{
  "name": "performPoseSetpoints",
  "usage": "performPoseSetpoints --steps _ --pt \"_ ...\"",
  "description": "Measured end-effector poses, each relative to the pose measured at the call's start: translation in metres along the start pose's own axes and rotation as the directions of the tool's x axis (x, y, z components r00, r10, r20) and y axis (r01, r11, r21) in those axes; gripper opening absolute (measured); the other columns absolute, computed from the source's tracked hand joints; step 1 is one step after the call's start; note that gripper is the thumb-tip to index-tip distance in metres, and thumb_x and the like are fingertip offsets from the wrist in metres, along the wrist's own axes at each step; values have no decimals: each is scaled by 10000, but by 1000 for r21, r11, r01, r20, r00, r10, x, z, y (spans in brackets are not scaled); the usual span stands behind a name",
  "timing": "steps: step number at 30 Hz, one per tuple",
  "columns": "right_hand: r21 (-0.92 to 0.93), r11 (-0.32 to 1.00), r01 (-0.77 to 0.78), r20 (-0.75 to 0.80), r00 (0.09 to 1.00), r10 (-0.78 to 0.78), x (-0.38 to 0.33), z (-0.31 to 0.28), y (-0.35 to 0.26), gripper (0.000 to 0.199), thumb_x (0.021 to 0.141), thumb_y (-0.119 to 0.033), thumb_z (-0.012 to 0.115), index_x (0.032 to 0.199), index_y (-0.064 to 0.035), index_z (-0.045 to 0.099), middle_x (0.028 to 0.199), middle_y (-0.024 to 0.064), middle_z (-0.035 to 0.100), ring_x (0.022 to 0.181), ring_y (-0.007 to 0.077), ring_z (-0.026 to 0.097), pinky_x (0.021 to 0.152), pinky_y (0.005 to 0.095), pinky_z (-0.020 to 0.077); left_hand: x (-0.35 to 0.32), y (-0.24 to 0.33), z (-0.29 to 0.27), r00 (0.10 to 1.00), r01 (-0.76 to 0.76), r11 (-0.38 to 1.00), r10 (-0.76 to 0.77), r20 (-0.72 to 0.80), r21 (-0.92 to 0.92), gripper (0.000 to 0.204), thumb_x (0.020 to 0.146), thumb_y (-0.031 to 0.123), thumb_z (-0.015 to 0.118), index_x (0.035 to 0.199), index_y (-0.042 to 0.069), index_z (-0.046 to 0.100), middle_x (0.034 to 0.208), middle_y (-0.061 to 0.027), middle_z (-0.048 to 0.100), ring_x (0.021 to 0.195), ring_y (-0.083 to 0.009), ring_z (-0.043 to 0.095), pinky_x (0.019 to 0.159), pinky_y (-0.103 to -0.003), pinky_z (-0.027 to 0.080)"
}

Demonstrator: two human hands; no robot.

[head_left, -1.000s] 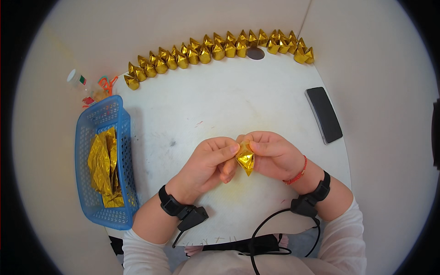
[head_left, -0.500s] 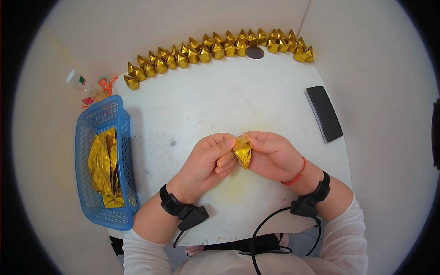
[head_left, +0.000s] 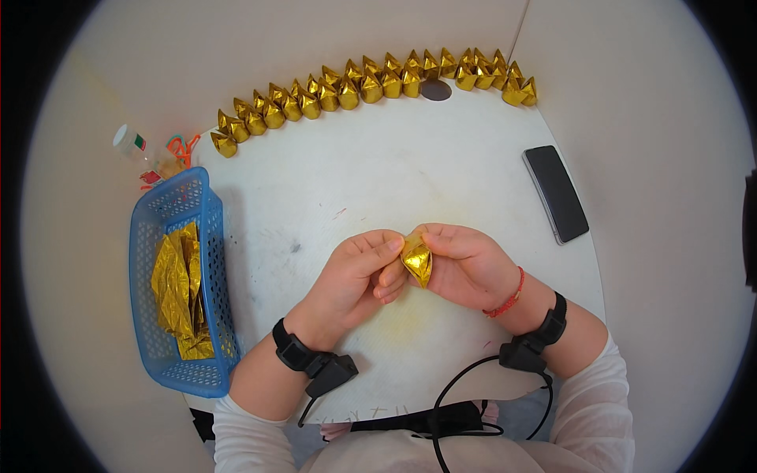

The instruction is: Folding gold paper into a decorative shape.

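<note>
A small folded gold foil paper ingot [head_left: 417, 264] is held between both hands above the middle of the white table, its pointed end toward me. My left hand [head_left: 366, 268] pinches its left upper edge with the thumb on top and the fingers curled below. Closed on the right upper edge, my right hand [head_left: 471, 264] presses its thumb near the top, the other fingers partly hidden behind the foil. Along the table's far edge stand several finished gold paper ingots [head_left: 348, 96] in a curved double row.
On the left, a blue perforated plastic basket [head_left: 218, 315] holds gold foil sheets [head_left: 175, 280]. Behind it are orange-handled scissors [head_left: 183, 148] and a clear jar with a white lid [head_left: 126, 137]. A black phone [head_left: 556, 193] lies at right; a dark disc [head_left: 435, 91] sits by the row.
Hardly anything differs: both hands keep their pinch on the gold paper ingot, which looks slightly shifted. The whole view has moved a little.
</note>
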State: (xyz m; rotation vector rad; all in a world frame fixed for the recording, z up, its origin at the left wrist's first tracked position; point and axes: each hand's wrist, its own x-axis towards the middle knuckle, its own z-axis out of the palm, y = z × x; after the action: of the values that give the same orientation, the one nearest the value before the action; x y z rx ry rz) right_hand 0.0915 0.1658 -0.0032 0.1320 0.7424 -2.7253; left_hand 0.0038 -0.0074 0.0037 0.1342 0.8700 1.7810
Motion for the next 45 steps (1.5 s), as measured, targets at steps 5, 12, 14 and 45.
performPoseSetpoints --steps 5,12,14,45 --pt "-43 999 -7 -23 1000 6 -2 1 -3 228 1025 -185 457 1082 6 568 1084 116 628 1024 224 590 970 366 424 -1 3 1 999 25 999 -24 -44 31 251 1025 232 491 948 0 548 579 9 467 474 -74 410 463 -218 353" --pt "10 1000 -1 -21 1000 1 0 -3 1 245 1024 -197 446 1102 8 558 1127 123 610 1064 222 568 979 366 413 1 1 -3 999 31 999 -30 26 -29 244 1028 239 492 950 14 551 574 32 439 472 -67 386 469 -215 341" --pt "24 1000 -4 -8 1000 4 1 -4 1 258 1028 -205 434 1107 9 555 1134 126 606 1070 223 563 986 369 408 1 0 -4 999 27 999 -26 38 -31 244 1028 241 494 950 17 552 575 35 436 477 -66 385 475 -215 342" --pt "-105 993 48 116 993 -35 1 -9 0 139 985 -134 573 1114 -81 571 1097 24 604 998 141 555 906 316 436 -3 -2 -1 983 -78 997 81 166 -26 302 1034 295 434 1123 13 498 648 -107 574 519 -181 495 512 -290 404"
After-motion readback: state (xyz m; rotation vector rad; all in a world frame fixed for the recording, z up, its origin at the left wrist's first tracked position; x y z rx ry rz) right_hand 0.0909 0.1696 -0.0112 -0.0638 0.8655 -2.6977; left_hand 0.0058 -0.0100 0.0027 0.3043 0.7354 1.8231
